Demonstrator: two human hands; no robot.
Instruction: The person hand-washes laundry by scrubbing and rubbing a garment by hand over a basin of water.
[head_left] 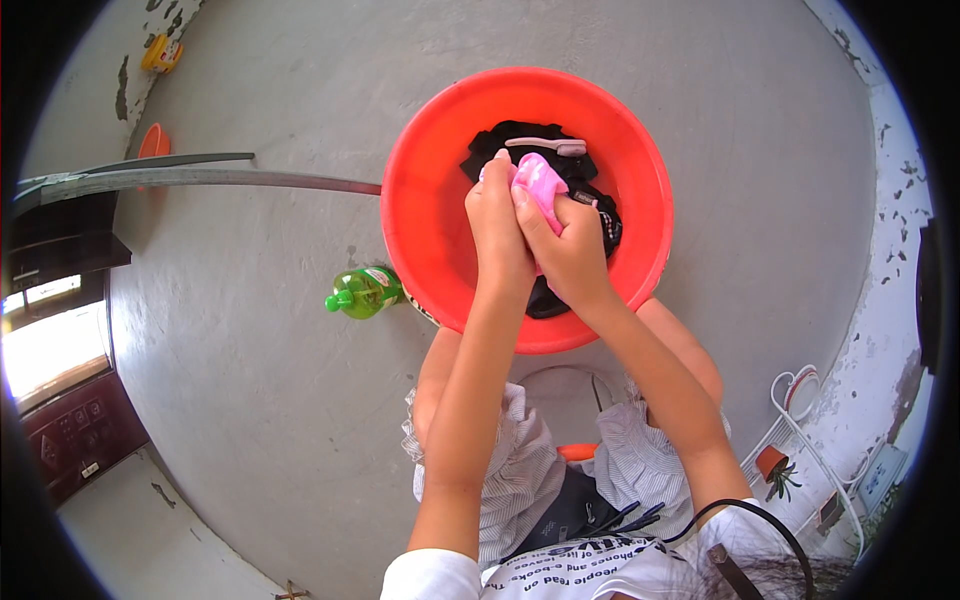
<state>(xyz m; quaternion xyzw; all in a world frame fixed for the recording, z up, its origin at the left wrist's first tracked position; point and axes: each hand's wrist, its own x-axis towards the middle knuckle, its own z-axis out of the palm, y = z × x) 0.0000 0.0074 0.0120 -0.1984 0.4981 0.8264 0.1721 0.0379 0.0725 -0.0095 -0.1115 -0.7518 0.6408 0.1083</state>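
Note:
Both my hands are closed around a piece of pink cloth [541,186], bunched up over the inside of a red-orange plastic basin [428,140]. My left hand [496,232] grips it from the left, and my right hand [577,245] wraps it from the right with the thumb against the cloth. The exact kind of the pink cloth is hidden by my fingers. Below it in the basin lie black clothes [478,160], with a pale pink scrub brush [550,146] resting on them at the far side.
A green bottle of liquid [362,292] is left of the basin on the grey floor. Long grey bars [240,178] reach in from the left. An orange tub [154,142] and yellow container [162,54] are far left. A white rack [790,420] with a potted plant [772,463] stands right.

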